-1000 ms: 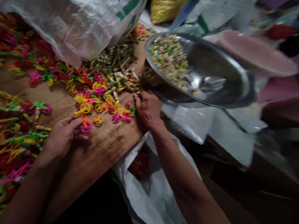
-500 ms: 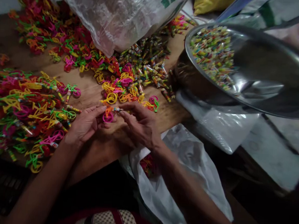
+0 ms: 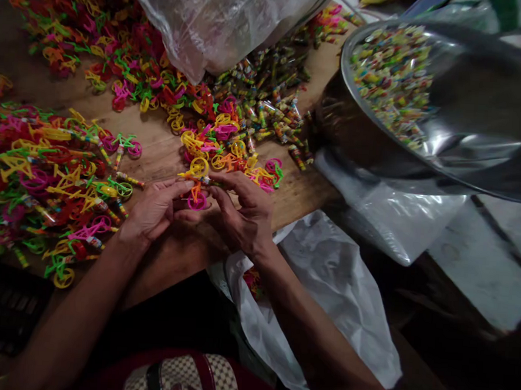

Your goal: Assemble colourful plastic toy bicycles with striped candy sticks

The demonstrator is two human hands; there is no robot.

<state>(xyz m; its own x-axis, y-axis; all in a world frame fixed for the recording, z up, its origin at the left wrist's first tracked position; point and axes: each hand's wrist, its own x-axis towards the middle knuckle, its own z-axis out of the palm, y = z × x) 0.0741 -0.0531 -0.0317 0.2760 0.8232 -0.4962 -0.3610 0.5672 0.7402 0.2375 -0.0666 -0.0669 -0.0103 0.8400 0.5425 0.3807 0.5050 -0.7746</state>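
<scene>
Over the front part of the wooden table, my left hand (image 3: 153, 209) pinches a small plastic toy bicycle (image 3: 196, 199) with an orange frame and a pink wheel. My right hand (image 3: 247, 213) comes from the other side, thumb and forefinger closed on a small wrapped tube (image 3: 205, 180). The tube's end meets the toy; whether it is seated in the frame I cannot tell. Just beyond my fingers lie loose toy bicycles (image 3: 224, 132) in yellow, pink and orange. Behind them to the right is a heap of patterned tubes (image 3: 276, 122).
Toy bicycles with tubes on them (image 3: 44, 187) are piled at the left. A large clear plastic bag (image 3: 226, 28) rests over the back heap. At the right stands a steel bowl (image 3: 483, 91) partly filled with small colourful pieces. A white sack (image 3: 326, 269) hangs below the table edge.
The view has shifted slightly, so the bowl sits farther right. Both hands stay together on the toy bicycle and tube, the fingers having moved only a little.
</scene>
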